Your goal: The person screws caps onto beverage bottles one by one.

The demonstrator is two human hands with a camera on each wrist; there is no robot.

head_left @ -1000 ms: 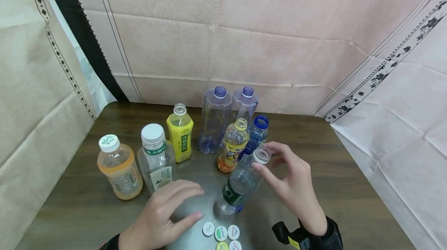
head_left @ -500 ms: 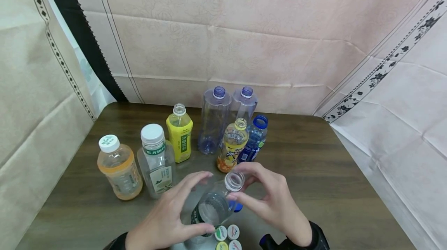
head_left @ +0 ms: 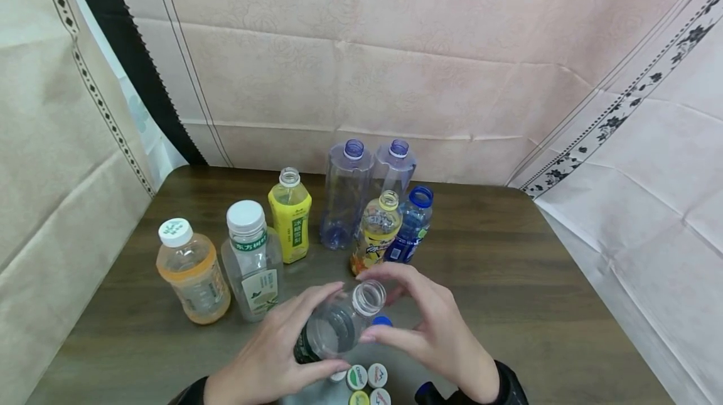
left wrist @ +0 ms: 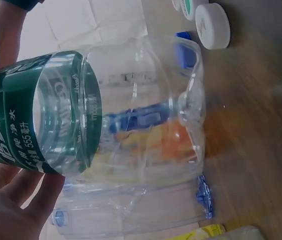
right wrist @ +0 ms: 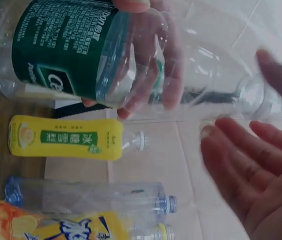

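A clear water bottle (head_left: 333,333) with a green label is tilted over the table's front part, its capless mouth toward the right. My left hand (head_left: 277,348) grips its body, fingers and thumb round the sides. The green label (left wrist: 16,110) faces the left wrist camera. My right hand (head_left: 432,326) is spread around the bottle's neck, thumb and fingers apart. In the right wrist view those fingertips (right wrist: 208,132) stand off the neck. Below the bottle lie several small caps, among them a green-and-white cap (head_left: 357,377), a yellow cap (head_left: 359,399) and a blue cap (head_left: 382,321).
Two white-capped bottles, one with an orange band (head_left: 194,276) and one clear (head_left: 254,267), stand left. Behind are a yellow-sleeved bottle (head_left: 292,220), tall bluish bottles (head_left: 346,198), a yellow-labelled bottle (head_left: 377,232) and a blue-labelled bottle (head_left: 412,226). Cloth hangs beyond the wooden table (head_left: 508,279).
The water bottle has moved left and toward the front, tilting further. My left hand has closed round its body. My right hand, which pinched the neck, has loosened from it.
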